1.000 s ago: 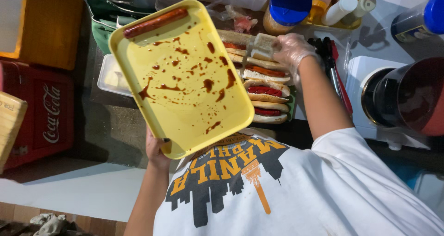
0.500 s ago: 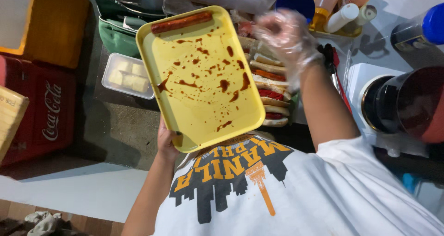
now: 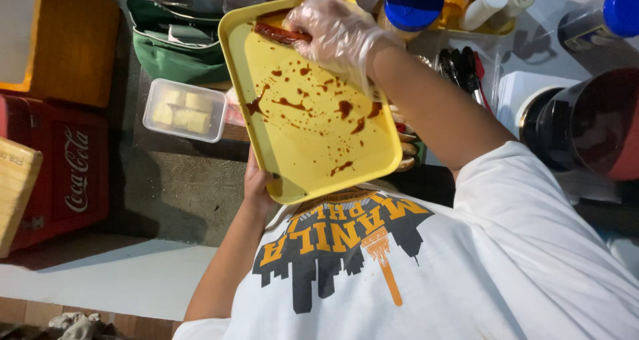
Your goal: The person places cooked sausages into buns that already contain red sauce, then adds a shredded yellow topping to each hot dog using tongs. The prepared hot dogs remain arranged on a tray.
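Observation:
My left hand (image 3: 256,180) grips the near edge of a yellow plastic tray (image 3: 313,147) from below and holds it tilted in front of my chest. The tray is spattered with dark red sauce. A single reddish sausage (image 3: 269,31) lies along its far edge. My right hand (image 3: 336,30), in a clear plastic glove, is closed over the right end of that sausage. Filled buns (image 3: 406,150) show just under the tray's right edge, mostly hidden.
A clear lidded box of pale cubes (image 3: 183,110) and a green bag (image 3: 176,50) sit to the left. Farther left stand a red cooler (image 3: 56,170) and an orange box (image 3: 73,40). A blue-lidded jar (image 3: 413,3), tongs (image 3: 466,70) and a dark pot (image 3: 586,123) stand to the right.
My right hand left the buns and rose onto the sausage at the tray's far edge. The tray shifted right and nearer, still held by my left hand.

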